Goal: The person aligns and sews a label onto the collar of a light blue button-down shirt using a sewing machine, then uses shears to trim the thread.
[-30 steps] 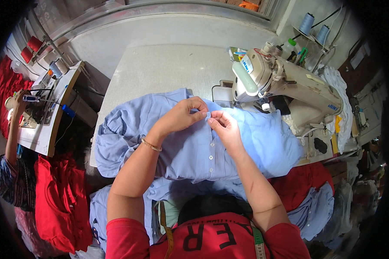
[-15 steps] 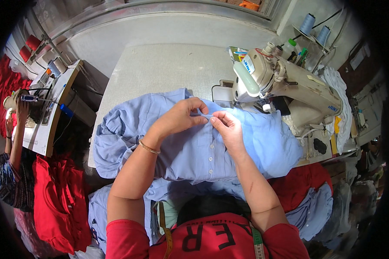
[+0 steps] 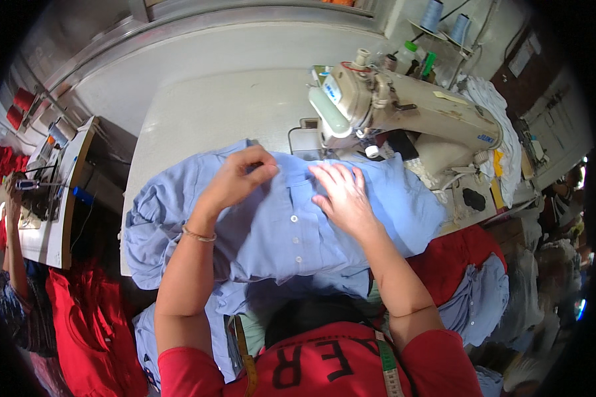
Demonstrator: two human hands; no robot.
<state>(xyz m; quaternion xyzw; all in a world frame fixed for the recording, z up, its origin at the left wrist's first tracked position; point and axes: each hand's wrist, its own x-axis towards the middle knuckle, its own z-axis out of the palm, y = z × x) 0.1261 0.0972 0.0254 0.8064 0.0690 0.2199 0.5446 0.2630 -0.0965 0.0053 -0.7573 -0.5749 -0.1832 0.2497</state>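
Note:
A light blue button-up shirt (image 3: 265, 228) lies bunched across the table in front of me, white buttons running down its placket. My left hand (image 3: 240, 177) is over the upper part of the shirt, left of the placket. Its thumb and fingers are curled together in a pinch at the cloth, slightly blurred. To the right of the placket, my right hand (image 3: 343, 197) rests on the shirt with fingers stretched out and apart, holding nothing. Just beyond it stands a cream sewing machine (image 3: 424, 106), close to the shirt's far edge.
Blue thread cones (image 3: 432, 16) stand on a rack behind the machine. Red garments (image 3: 89, 324) hang at left, near another worktable (image 3: 69, 198) where another person's arm (image 3: 14, 245) shows. Red cloth (image 3: 460, 258) and more blue shirts lie at the lower right.
My hands have moved apart from the fold they pinched together. The right hand has let go and spread onto the shirt. The view has shifted, with the machine now further left.

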